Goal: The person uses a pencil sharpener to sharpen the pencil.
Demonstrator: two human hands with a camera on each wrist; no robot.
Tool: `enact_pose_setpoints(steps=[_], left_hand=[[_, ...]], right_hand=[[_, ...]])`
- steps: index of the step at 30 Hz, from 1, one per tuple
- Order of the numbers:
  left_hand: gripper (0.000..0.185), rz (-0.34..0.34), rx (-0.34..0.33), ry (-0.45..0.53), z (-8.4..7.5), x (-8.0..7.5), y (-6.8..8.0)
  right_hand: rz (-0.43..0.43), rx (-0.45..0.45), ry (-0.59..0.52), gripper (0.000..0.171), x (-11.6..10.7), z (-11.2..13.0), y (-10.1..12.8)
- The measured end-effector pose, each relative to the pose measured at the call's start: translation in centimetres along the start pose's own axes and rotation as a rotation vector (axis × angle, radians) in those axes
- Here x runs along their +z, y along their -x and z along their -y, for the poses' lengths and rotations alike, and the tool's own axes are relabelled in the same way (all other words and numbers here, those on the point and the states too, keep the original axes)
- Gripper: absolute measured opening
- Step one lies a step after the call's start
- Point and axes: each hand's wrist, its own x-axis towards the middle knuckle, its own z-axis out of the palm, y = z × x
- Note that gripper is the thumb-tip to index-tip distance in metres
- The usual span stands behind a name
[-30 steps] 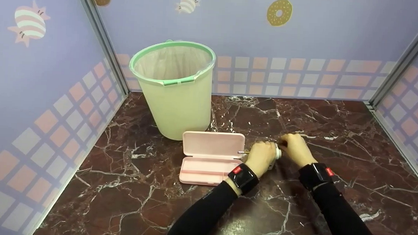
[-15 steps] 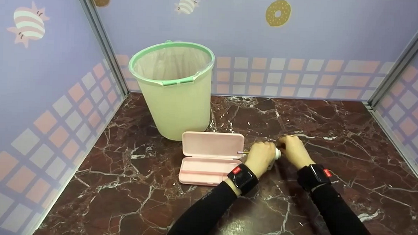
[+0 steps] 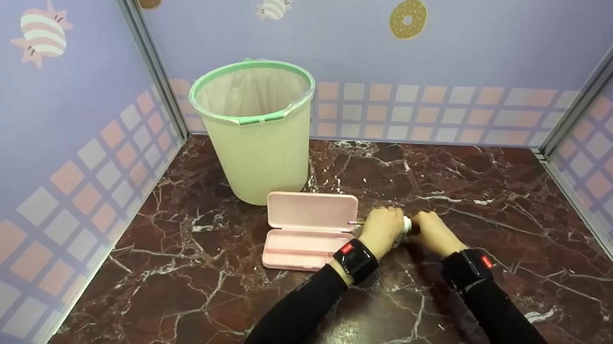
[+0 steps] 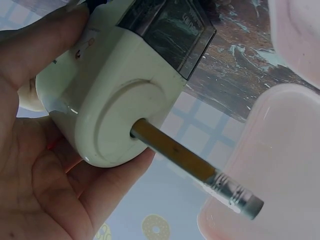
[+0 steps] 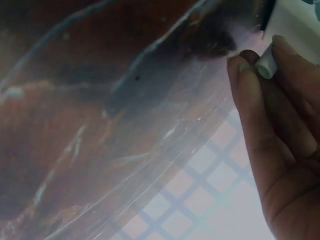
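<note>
The left hand [image 4: 40,165] wraps its fingers round a cream pencil sharpener [image 4: 115,95] just right of the open pink pencil case [image 3: 309,229]. A pencil [image 4: 195,167] sticks out lengthwise, eraser end toward the case. The right hand [image 3: 434,233] pinches the sharpener's crank handle [image 5: 266,65].

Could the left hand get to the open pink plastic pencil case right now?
Probably not freely: the left hand grips the cream pencil sharpener. The pink case lies just beside it, nothing between.

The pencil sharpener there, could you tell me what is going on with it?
A person's left hand grips a cream pencil sharpener with a pencil pushed into it, eraser end sticking out. The right hand pinches its small handle on the other side. An open pink pencil case lies beside them, before a green bin.
</note>
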Motion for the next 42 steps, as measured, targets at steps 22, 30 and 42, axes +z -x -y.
enact_pose_setpoints(steps=[22,30,42], left_hand=[[0.009,0.029,0.014,-0.015,0.1,-0.1,0.0],[0.005,0.015,0.01,0.003,0.2,0.1,0.1],[0.008,0.008,0.023,-0.035,0.0,0.1,0.1]], right_hand=[[0.186,-0.044,-0.133,0.014,-4.6,2.7,1.6],[0.055,-0.005,-0.077,0.009,-6.0,3.3,1.0],[-0.159,0.003,0.025,0.005,-5.5,2.9,-0.1]])
